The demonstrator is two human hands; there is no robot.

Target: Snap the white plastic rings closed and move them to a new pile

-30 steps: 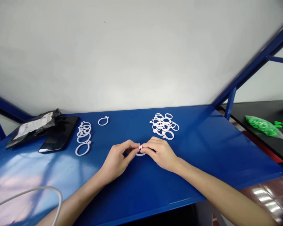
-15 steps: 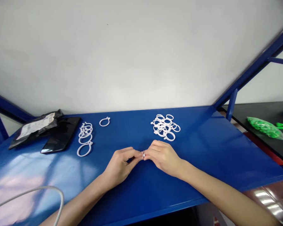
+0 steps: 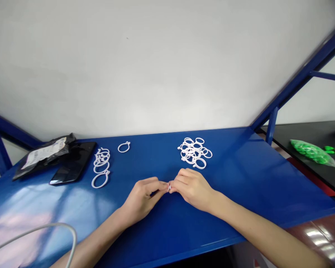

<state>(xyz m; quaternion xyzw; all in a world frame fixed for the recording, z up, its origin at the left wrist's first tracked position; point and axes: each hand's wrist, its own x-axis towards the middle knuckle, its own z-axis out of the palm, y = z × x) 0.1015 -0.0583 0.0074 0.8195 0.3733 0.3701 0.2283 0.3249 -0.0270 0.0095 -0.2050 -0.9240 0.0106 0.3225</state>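
My left hand [image 3: 142,197] and my right hand [image 3: 192,186] meet fingertip to fingertip over the middle of the blue table [image 3: 240,186]. Both pinch a small white plastic ring [image 3: 169,187], of which only the clasp end shows between the fingers. A loose heap of white rings [image 3: 194,152] lies just beyond my right hand. To the left, a row of white rings [image 3: 101,167] lies in a line, and a single white ring [image 3: 124,147] sits apart behind it.
A black phone [image 3: 72,167] and a black packet with a white label [image 3: 43,154] lie at the far left. A grey cable [image 3: 44,230] curves over the near left corner. A bag of green pieces [image 3: 312,152] rests on a dark bench to the right. Blue frame struts rise on both sides.
Both hands, still pinching the ring, have drawn slightly toward me and lower on the table. The view has tipped a little.
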